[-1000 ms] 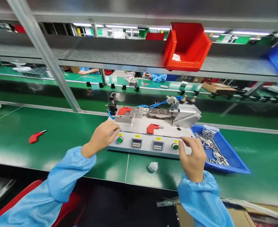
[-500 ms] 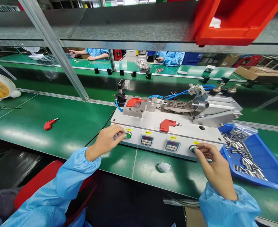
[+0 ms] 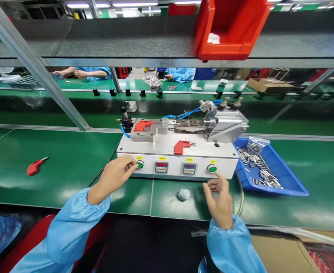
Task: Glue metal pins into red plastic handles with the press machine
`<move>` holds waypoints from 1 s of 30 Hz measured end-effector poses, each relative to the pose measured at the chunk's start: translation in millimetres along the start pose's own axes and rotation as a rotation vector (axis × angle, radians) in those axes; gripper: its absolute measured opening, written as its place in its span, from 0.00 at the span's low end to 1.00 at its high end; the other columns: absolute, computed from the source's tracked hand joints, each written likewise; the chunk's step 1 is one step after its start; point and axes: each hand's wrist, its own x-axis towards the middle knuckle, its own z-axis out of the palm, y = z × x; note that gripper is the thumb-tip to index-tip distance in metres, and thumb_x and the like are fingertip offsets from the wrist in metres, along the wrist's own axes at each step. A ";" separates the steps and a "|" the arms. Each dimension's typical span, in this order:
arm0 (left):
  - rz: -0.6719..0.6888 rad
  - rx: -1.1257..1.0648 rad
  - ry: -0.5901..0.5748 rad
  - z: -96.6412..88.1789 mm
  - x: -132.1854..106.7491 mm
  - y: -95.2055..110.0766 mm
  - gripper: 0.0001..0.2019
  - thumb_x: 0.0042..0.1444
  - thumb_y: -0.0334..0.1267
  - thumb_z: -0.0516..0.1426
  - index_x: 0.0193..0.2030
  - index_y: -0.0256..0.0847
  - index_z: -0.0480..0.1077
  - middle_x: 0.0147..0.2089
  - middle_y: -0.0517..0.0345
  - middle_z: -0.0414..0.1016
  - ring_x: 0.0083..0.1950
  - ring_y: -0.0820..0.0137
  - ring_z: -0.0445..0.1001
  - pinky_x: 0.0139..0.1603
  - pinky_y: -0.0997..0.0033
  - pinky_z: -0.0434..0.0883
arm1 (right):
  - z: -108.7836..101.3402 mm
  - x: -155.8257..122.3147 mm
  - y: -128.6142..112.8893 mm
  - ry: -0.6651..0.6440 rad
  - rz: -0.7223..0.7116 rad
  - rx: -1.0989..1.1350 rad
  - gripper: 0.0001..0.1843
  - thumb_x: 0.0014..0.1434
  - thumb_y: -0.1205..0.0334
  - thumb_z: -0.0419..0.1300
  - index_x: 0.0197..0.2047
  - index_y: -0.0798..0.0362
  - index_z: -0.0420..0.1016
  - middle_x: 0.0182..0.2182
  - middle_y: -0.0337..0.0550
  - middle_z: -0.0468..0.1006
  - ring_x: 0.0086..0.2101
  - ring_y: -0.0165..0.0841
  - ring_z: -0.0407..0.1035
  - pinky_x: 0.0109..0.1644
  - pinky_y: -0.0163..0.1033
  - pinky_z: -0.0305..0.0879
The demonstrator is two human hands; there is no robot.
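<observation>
A white bench machine (image 3: pixel 196 148) stands on the green table. My left hand (image 3: pixel 114 174) is at its left green button (image 3: pixel 140 164), fingers loosely bent and holding nothing; whether they touch the button I cannot tell. Just below the right green button (image 3: pixel 212 168) is my right hand (image 3: pixel 220 199), empty, with thumb and fingers apart. A red angled handle (image 3: pixel 144 125) sits in the metal fixture (image 3: pixel 142 135) at the machine's left, in line with the steel rod mechanism. Another red handle with a metal pin (image 3: pixel 181 147) lies on the machine's top.
A third red handle (image 3: pixel 35 166) lies on the table at left. The blue tray (image 3: pixel 290 181) at right contains many small metal tubes. A crumpled white piece (image 3: pixel 184 195) lies before the machine. An orange-red bin (image 3: pixel 226 51) sits on the overhead shelf. Co-workers' blue sleeves (image 3: pixel 181 74) show behind.
My right hand has come off the right button and dropped below it. My left hand remains at the left button. Red digits now show on the left display. The view has shifted right.
</observation>
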 end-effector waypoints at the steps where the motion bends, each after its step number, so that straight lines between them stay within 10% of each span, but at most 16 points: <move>1: 0.014 -0.024 0.034 -1.1 -0.4 3.0 0.13 0.71 0.41 0.53 0.35 0.43 0.71 0.32 0.60 0.76 0.32 0.68 0.72 0.36 0.70 0.66 | 2.2 -10.8 2.0 -0.026 0.001 0.001 0.21 0.70 0.49 0.58 0.61 0.51 0.69 0.33 0.41 0.77 0.28 0.34 0.72 0.32 0.39 0.71; 7: 0.183 -0.089 0.153 4.4 39.4 57.9 0.10 0.71 0.45 0.54 0.46 0.41 0.72 0.41 0.55 0.77 0.39 0.65 0.75 0.42 0.67 0.71 | 7.0 -33.8 10.0 -0.231 -0.089 -0.145 0.20 0.73 0.50 0.53 0.36 0.49 0.78 0.25 0.42 0.75 0.27 0.36 0.70 0.34 0.41 0.66; 13: 0.111 0.150 -0.148 34.5 109.4 117.9 0.19 0.69 0.46 0.60 0.60 0.38 0.67 0.58 0.43 0.73 0.55 0.54 0.78 0.46 0.61 0.75 | 5.3 -30.9 9.0 -0.230 -0.080 -0.139 0.23 0.74 0.48 0.50 0.36 0.51 0.79 0.26 0.43 0.77 0.27 0.36 0.70 0.35 0.41 0.65; 18: 0.081 0.258 -0.274 39.5 128.9 124.9 0.12 0.68 0.37 0.57 0.56 0.38 0.71 0.56 0.44 0.73 0.52 0.54 0.78 0.49 0.59 0.75 | 5.0 -33.0 10.2 -0.236 -0.092 -0.149 0.24 0.75 0.47 0.50 0.36 0.51 0.79 0.26 0.44 0.77 0.27 0.36 0.70 0.35 0.41 0.65; 24: 0.144 -0.283 -0.065 11.7 56.0 93.8 0.15 0.68 0.37 0.57 0.59 0.41 0.71 0.52 0.49 0.76 0.45 0.63 0.77 0.46 0.65 0.75 | 6.7 -31.4 10.6 -0.207 -0.134 -0.155 0.22 0.75 0.49 0.50 0.37 0.51 0.79 0.25 0.42 0.76 0.27 0.36 0.69 0.34 0.41 0.65; 30: -0.244 -0.988 -0.324 24.5 -39.7 46.2 0.19 0.67 0.47 0.62 0.59 0.39 0.73 0.47 0.50 0.79 0.40 0.67 0.78 0.39 0.71 0.76 | 12.0 -29.2 10.4 -0.204 -0.172 -0.146 0.21 0.74 0.49 0.53 0.38 0.51 0.80 0.25 0.42 0.76 0.27 0.35 0.69 0.35 0.41 0.64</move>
